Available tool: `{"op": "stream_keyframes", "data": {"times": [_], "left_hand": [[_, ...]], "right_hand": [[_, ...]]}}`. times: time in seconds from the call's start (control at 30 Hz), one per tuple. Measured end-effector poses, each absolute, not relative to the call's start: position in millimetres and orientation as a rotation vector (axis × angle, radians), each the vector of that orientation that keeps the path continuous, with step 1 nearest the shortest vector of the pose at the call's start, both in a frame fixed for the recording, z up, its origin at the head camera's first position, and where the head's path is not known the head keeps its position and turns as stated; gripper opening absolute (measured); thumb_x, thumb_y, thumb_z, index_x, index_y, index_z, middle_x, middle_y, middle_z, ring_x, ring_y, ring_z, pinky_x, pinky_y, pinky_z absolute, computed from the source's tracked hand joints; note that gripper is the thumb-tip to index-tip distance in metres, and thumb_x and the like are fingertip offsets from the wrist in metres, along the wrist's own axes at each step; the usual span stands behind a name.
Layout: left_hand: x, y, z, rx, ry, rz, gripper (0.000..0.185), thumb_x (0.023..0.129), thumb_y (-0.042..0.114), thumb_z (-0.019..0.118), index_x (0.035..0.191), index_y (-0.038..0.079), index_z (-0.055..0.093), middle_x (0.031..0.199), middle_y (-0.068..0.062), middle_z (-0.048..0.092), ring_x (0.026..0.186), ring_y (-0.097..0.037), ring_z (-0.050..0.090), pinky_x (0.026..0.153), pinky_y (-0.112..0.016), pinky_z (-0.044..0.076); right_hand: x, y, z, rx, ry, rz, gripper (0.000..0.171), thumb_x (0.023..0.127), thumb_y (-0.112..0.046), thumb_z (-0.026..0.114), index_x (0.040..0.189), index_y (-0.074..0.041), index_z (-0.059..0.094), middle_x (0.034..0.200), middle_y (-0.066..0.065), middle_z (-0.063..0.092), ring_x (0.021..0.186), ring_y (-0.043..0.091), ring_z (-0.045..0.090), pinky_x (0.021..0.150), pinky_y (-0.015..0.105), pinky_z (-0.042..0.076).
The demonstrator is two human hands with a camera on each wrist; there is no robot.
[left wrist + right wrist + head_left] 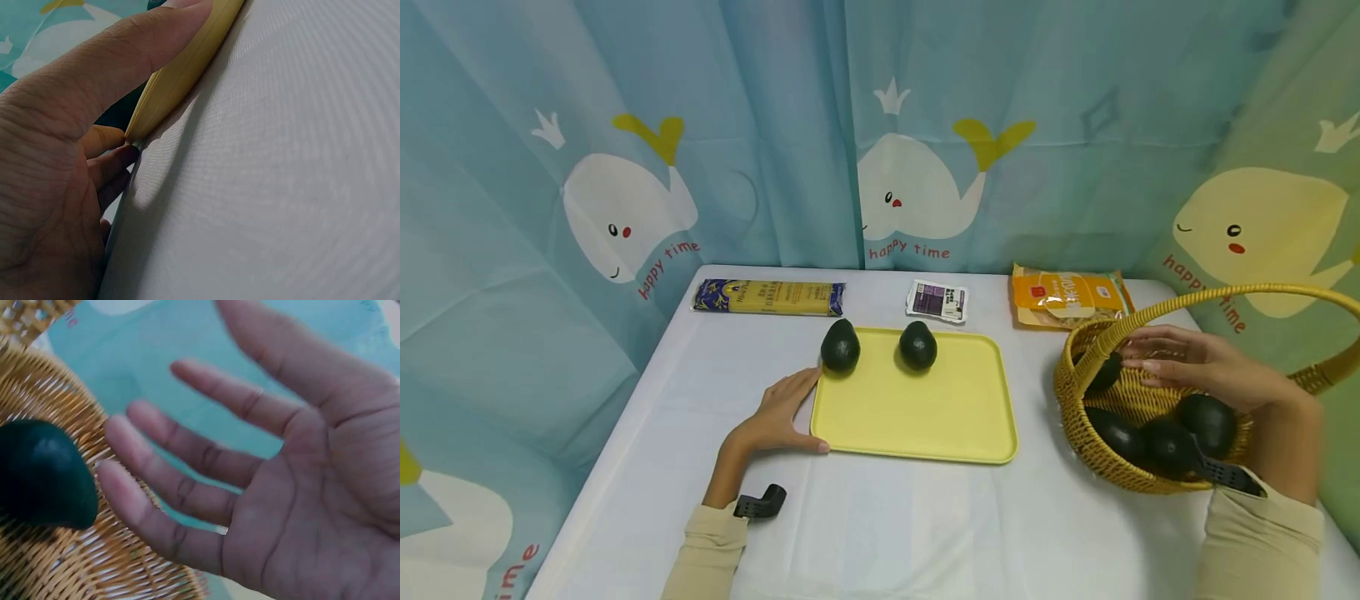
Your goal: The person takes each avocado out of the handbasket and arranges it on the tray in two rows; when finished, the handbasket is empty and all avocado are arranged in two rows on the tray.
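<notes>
Two dark green avocados stand on the yellow tray: one avocado (840,347) at its far left corner, the other avocado (917,346) by the far rim. My left hand (781,417) rests against the left side of the tray (917,417), thumb at the near left corner and fingers along the edge. Over the wicker basket (1075,417), my right hand (1202,362) is spread with nothing in it. Several avocados lie inside the basket. Nearest to the right fingertips is an avocado (47,475) at the basket's left wall, apart from them in the right wrist view.
Along the back of the white table lie a long pack of noodles (767,297), a small white and purple packet (937,301) and an orange food bag (1071,298). The basket's tall handle (1247,290) arches beside the right forearm. Curtains hang behind.
</notes>
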State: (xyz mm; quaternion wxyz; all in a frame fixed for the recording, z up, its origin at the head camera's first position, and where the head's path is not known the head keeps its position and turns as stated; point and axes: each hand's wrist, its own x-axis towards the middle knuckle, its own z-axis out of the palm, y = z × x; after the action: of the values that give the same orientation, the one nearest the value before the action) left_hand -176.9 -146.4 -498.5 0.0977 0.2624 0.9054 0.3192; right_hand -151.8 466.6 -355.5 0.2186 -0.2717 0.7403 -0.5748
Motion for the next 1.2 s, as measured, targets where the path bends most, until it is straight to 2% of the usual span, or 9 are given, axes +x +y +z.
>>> {"op": "stream_keyframes", "data": {"times": [0.2, 0.33, 0.47, 0.67, 0.77, 0.87, 0.93, 1.0, 1.2], "left_hand": [[-177, -145, -499, 0.782, 2.682, 0.964, 0.124, 0.062, 0.055, 0.084, 0.157, 0.011, 0.018, 0.162, -0.012, 0.023, 0.149, -0.035, 0.019, 0.117, -0.061, 0.014], [-177, -145, -500, 0.771, 2.681, 0.96, 0.124, 0.062, 0.056, 0.084, 0.157, 0.01, 0.018, 0.162, -0.012, 0.023, 0.149, -0.035, 0.019, 0.117, -0.061, 0.015], [-177, -145, -501, 0.768, 2.683, 0.959, 0.125, 0.062, 0.056, 0.085, 0.157, 0.01, 0.019, 0.162, -0.012, 0.023, 0.15, -0.035, 0.019, 0.117, -0.061, 0.014], [-176, -145, -501, 0.771, 2.676, 0.967, 0.124, 0.062, 0.055, 0.085, 0.157, 0.009, 0.019, 0.162, -0.013, 0.023, 0.149, -0.035, 0.019, 0.117, -0.061, 0.014], [-176, -145, -500, 0.767, 2.674, 0.964, 0.124, 0.062, 0.055, 0.085, 0.157, 0.009, 0.019, 0.162, -0.013, 0.023, 0.149, -0.035, 0.019, 0.117, -0.061, 0.014], [-176, -145, -499, 0.765, 2.675, 0.958, 0.124, 0.062, 0.055, 0.085, 0.157, 0.009, 0.019, 0.162, -0.013, 0.023, 0.149, -0.035, 0.019, 0.117, -0.061, 0.014], [-176, -145, -499, 0.76, 2.675, 0.956, 0.125, 0.062, 0.055, 0.084, 0.157, 0.009, 0.019, 0.162, -0.013, 0.023, 0.15, -0.035, 0.018, 0.117, -0.06, 0.014], [-176, -146, -498, 0.755, 2.674, 0.957, 0.125, 0.062, 0.056, 0.084, 0.157, 0.009, 0.018, 0.162, -0.013, 0.022, 0.15, -0.035, 0.018, 0.118, -0.06, 0.014], [-176, -146, -498, 0.752, 2.672, 0.957, 0.125, 0.062, 0.056, 0.084, 0.157, 0.009, 0.018, 0.162, -0.013, 0.022, 0.15, -0.035, 0.018, 0.118, -0.06, 0.014]], "right_hand": [[-163, 479, -366, -0.495, 2.083, -1.548, 0.046, 0.104, 0.003, 0.032, 0.14, -0.025, 0.04, 0.133, -0.01, 0.061, 0.118, 0.007, 0.063, 0.088, 0.03, 0.057], [-170, 488, -373, -0.234, 2.102, -1.533, 0.034, 0.106, -0.006, 0.034, 0.132, -0.025, 0.045, 0.124, -0.01, 0.066, 0.111, 0.01, 0.066, 0.088, 0.031, 0.057], [-177, 491, -378, 0.06, 2.029, -1.549, 0.024, 0.107, -0.015, 0.037, 0.131, -0.013, 0.04, 0.114, -0.002, 0.067, 0.104, 0.015, 0.068, 0.092, 0.037, 0.056], [-185, 483, -385, 0.196, 1.964, -1.419, 0.06, 0.107, -0.03, 0.036, 0.142, 0.011, 0.01, 0.115, 0.007, 0.059, 0.105, 0.019, 0.065, 0.101, 0.045, 0.05], [-187, 479, -388, 0.228, 1.948, -1.398, 0.058, 0.107, -0.033, 0.035, 0.141, 0.01, 0.018, 0.115, 0.01, 0.059, 0.106, 0.022, 0.065, 0.101, 0.046, 0.05], [-189, 478, -389, 0.261, 1.927, -1.422, 0.042, 0.106, -0.033, 0.04, 0.129, 0.002, 0.042, 0.111, 0.011, 0.061, 0.104, 0.023, 0.066, 0.099, 0.046, 0.051], [-191, 477, -388, 0.268, 1.91, -1.434, 0.034, 0.106, -0.032, 0.042, 0.121, -0.003, 0.05, 0.109, 0.01, 0.061, 0.103, 0.023, 0.065, 0.099, 0.046, 0.052], [-193, 475, -387, 0.277, 1.889, -1.443, 0.027, 0.105, -0.032, 0.043, 0.112, -0.008, 0.055, 0.107, 0.009, 0.06, 0.103, 0.024, 0.065, 0.099, 0.046, 0.052], [-196, 469, -389, 0.264, 1.883, -1.402, 0.027, 0.105, -0.031, 0.045, 0.111, -0.006, 0.054, 0.105, 0.009, 0.057, 0.103, 0.024, 0.064, 0.099, 0.046, 0.051]]}}
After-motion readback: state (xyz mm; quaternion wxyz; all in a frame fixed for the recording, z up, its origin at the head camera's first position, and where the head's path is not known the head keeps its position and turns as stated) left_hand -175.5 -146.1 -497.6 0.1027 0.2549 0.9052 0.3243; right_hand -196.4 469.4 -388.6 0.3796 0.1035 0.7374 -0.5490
